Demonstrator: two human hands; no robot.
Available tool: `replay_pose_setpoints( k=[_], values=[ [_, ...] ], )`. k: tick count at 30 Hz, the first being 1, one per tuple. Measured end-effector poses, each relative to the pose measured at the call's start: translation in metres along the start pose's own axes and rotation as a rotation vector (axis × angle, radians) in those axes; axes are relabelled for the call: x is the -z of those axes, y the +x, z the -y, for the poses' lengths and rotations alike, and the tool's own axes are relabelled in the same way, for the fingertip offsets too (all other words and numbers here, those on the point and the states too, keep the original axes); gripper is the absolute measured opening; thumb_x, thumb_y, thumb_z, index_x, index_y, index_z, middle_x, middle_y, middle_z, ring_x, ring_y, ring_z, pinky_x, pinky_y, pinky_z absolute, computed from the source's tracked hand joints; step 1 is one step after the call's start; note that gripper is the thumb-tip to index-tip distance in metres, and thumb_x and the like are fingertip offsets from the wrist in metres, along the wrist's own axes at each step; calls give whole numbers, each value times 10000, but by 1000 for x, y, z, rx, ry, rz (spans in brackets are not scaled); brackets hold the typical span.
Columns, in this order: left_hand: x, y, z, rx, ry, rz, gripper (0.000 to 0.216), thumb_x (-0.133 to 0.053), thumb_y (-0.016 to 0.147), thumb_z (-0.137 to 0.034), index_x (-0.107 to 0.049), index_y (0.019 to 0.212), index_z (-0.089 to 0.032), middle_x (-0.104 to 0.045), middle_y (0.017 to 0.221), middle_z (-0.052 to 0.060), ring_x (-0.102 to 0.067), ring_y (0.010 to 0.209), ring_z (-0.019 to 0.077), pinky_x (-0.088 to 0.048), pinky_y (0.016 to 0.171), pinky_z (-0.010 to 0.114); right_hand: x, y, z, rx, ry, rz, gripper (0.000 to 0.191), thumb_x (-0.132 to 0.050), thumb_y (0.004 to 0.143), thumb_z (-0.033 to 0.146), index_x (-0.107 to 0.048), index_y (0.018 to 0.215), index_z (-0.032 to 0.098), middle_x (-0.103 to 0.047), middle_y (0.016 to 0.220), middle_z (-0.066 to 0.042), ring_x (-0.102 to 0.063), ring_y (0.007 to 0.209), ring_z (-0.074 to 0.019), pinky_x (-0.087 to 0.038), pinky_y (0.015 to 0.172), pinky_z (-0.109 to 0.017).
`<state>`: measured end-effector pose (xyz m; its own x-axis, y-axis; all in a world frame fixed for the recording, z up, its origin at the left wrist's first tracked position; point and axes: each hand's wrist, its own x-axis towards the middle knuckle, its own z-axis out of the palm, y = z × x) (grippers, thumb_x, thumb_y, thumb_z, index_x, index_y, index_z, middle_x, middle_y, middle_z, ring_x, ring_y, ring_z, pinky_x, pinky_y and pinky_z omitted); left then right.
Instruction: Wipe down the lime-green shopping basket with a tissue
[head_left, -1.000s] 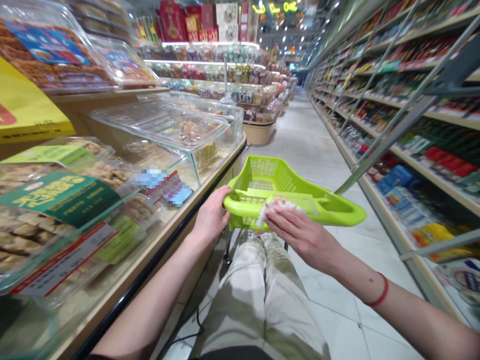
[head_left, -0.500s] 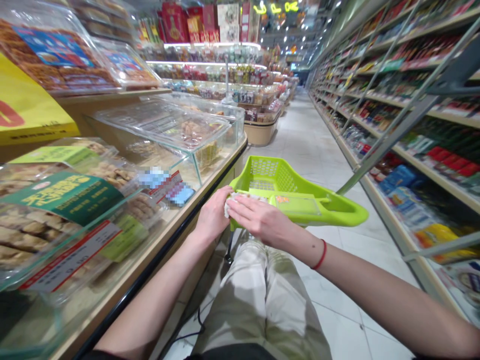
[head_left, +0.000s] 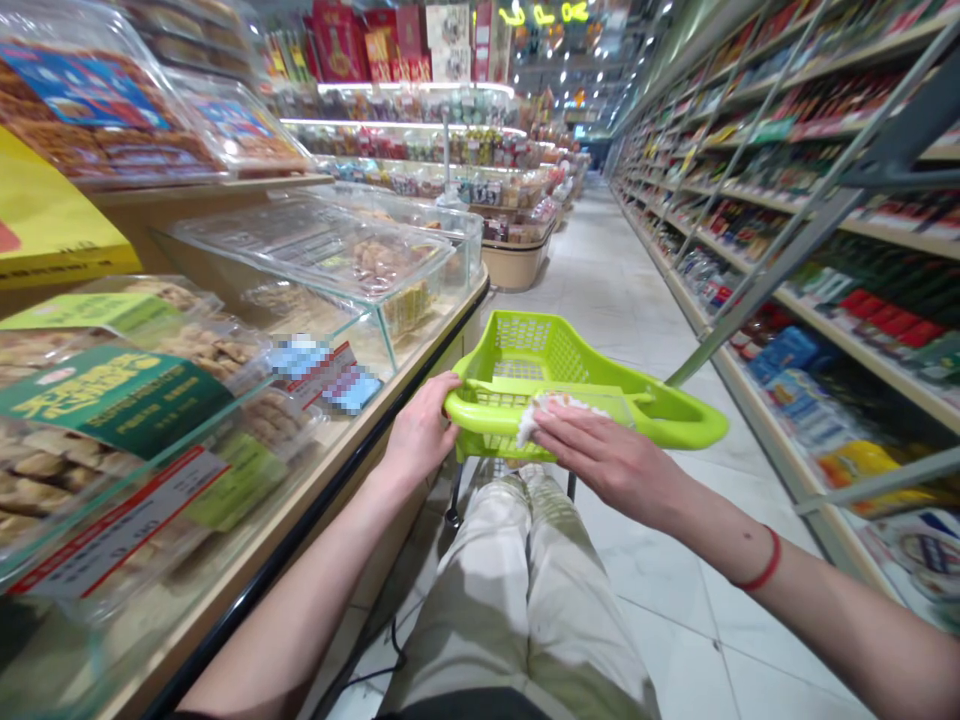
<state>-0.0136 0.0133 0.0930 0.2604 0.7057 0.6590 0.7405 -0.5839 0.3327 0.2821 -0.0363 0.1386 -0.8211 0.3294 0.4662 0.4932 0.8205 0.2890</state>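
Note:
A lime-green shopping cart (head_left: 517, 345) with a perforated basket stands in front of my legs. My left hand (head_left: 421, 425) is closed around the left end of its green handle (head_left: 487, 415). Under the fingers of my right hand (head_left: 611, 455), a white cloth (head_left: 534, 412) is pressed onto the middle of the handle, close to a clear panel. Those fingers lie together over the cloth and hide part of it. A red string circles my right wrist.
Glass display cases (head_left: 382, 330) with packaged snacks line my left side, edged by a dark rail. Tall stocked shelves (head_left: 847, 250) run along the right, with a slanted metal pole (head_left: 765, 275) before them. A tiled aisle (head_left: 574, 250) stretches ahead.
My right hand has slid the cloth rightward along the handle, away from my left hand. The left part of the handle is now uncovered. My left hand keeps its place at the left end.

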Motion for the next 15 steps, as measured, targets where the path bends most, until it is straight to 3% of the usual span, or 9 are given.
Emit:
replay_pose_setpoints(
  k=[3,6,11,15],
  values=[
    [1,0,0,-5,12,-5,524,-545,732,-56,-522,1234,-205,-632,1333,108,-598,1278,230,-489,1107,410,9,-25,-6,-43,15,52,572,-501,965,50,-414,1516,173,-512,1512,-123,-442,1436,-251,-469,1149,-480],
    [1,0,-1,2,14,-10,530,-543,726,-54,-525,1232,-210,-635,1332,105,-600,1277,230,-491,1108,412,11,-28,-10,-51,31,40,592,-508,959,43,-408,1522,198,-537,1492,-111,-446,1434,-238,-464,1154,-475],
    [0,0,-3,18,14,-18,524,-545,726,-53,-527,1227,-207,-636,1332,106,-601,1277,232,-491,1107,407,-1,16,-6,14,5,-23,390,-514,982,104,-581,1366,129,-627,1398,-128,-502,1391,-263,-487,1131,-472],
    [-1,0,-2,18,22,-27,520,-557,735,-60,-518,1232,-205,-639,1321,107,-607,1266,234,-504,1088,406,-16,63,9,-80,-50,61,323,-464,1016,172,-633,1289,133,-692,1289,-135,-634,1228,-259,-569,1008,-447]
  ],
)
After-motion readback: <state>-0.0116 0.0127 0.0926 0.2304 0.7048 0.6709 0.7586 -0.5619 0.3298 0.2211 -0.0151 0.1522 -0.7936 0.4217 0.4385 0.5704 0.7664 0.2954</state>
